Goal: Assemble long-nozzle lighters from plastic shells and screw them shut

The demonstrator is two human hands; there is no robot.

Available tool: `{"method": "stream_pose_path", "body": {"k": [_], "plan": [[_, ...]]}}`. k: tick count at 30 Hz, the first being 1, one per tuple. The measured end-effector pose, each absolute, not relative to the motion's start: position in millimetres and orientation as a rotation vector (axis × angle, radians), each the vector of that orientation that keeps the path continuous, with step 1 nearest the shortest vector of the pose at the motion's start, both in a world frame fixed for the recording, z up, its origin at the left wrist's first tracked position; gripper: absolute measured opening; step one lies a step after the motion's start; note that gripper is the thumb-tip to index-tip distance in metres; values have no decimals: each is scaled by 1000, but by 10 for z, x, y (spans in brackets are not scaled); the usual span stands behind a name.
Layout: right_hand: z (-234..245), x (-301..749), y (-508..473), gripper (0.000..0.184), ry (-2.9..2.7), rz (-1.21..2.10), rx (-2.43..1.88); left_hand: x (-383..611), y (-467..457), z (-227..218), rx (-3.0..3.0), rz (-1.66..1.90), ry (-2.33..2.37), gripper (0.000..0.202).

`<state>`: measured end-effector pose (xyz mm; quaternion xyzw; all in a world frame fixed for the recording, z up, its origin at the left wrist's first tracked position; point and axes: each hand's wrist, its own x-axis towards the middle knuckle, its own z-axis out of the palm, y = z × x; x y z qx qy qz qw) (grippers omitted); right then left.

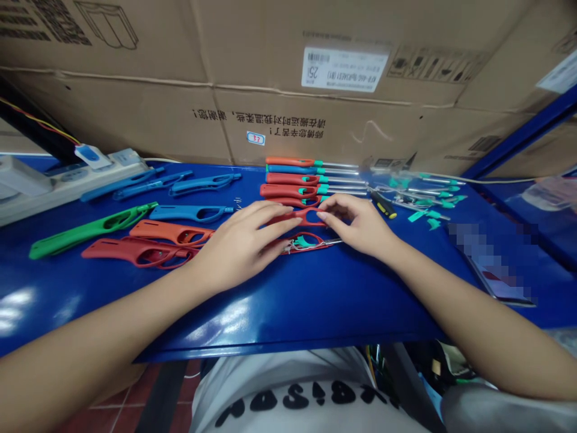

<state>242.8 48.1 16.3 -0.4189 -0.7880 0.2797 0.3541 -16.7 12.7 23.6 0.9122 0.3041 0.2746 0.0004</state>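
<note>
My left hand [246, 240] and my right hand [356, 225] hold a red lighter shell half [310, 218] between them, over the blue table. Fingers of the left hand lie along its handle end and partly hide it. The right thumb and fingers pinch the looped trigger end. Just below, nearer to me, rests another red lighter shell half [322, 240] with a teal trigger, white wires and a metal tube in it. My left fingers overlap its handle end; whether they touch it, I cannot tell.
Lighters with metal tubes [288, 178] are stacked behind my hands. Blue shells [205, 183], a green shell [81, 233] and red shells [121, 249] lie left. A screwdriver [383, 204], teal-ended tubes [428, 195] and a phone [491, 264] lie right. Cardboard [270, 66] stands behind.
</note>
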Motion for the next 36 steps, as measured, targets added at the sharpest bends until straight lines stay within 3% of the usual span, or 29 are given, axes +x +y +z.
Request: {"method": "stream_pose_path", "body": {"k": [5, 13, 21, 36], "plan": [[149, 2368, 436, 16, -1833, 1133, -1122, -222, 166, 260, 2903, 844, 950, 33], [176, 2435, 418, 38, -2305, 648, -852, -228, 131, 271, 2787, 765, 1040, 33], [78, 2366, 414, 31, -2445, 559, -911, -240, 137, 349, 2719, 297, 1179, 21], [76, 2359, 398, 33, -2517, 515, -977, -259, 98, 396, 2774, 201, 1265, 23]]}}
